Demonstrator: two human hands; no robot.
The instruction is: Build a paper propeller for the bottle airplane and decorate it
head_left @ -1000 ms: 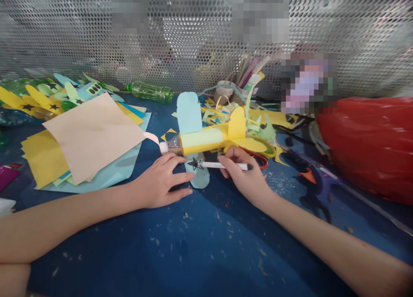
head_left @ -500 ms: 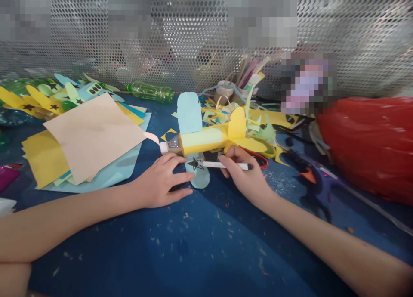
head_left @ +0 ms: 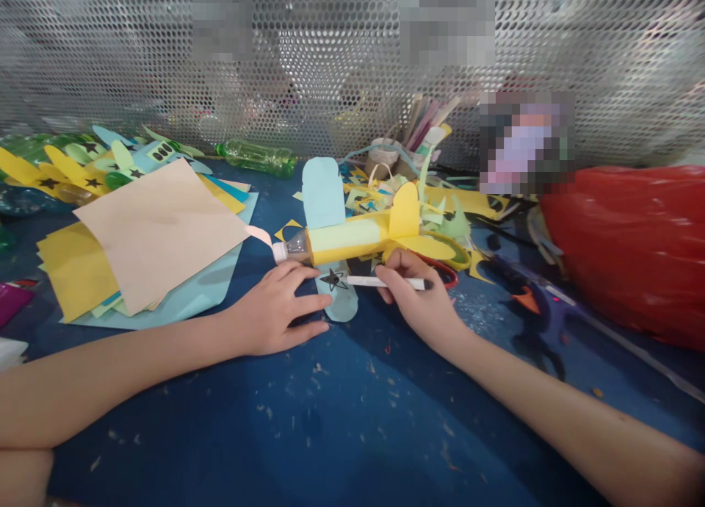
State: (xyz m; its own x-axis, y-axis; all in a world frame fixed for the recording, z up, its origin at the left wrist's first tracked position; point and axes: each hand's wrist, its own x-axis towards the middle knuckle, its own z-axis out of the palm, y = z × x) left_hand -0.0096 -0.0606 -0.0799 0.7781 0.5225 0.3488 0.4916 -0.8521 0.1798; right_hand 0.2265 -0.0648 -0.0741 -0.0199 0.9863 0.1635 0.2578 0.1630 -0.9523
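Note:
A toy plane made from a plastic bottle (head_left: 352,236) wrapped in yellow and pale green paper lies on the blue table. It has light blue paper wings, yellow tail fins and a white cap. On the near wing (head_left: 342,305) is a black star (head_left: 333,279), partly filled in. My left hand (head_left: 283,305) rests with spread fingers beside the bottle neck, fingertips at the wing's left edge. Between the fingers of my right hand (head_left: 416,294) is a white marker (head_left: 366,281), its tip at the star's right side.
Stacked coloured paper (head_left: 159,235) lies left, with finished bottle planes (head_left: 82,173) behind. Paper scraps (head_left: 380,195), scissors (head_left: 463,253) and a green bottle (head_left: 256,158) sit beyond the plane. Rightward are a purple glue gun (head_left: 551,308) and a red bag (head_left: 633,250). Perforated metal (head_left: 330,44) borders the back.
More of the star's inside is black now, and the marker has shifted very slightly to the right. My left hand and the plane stay in place.

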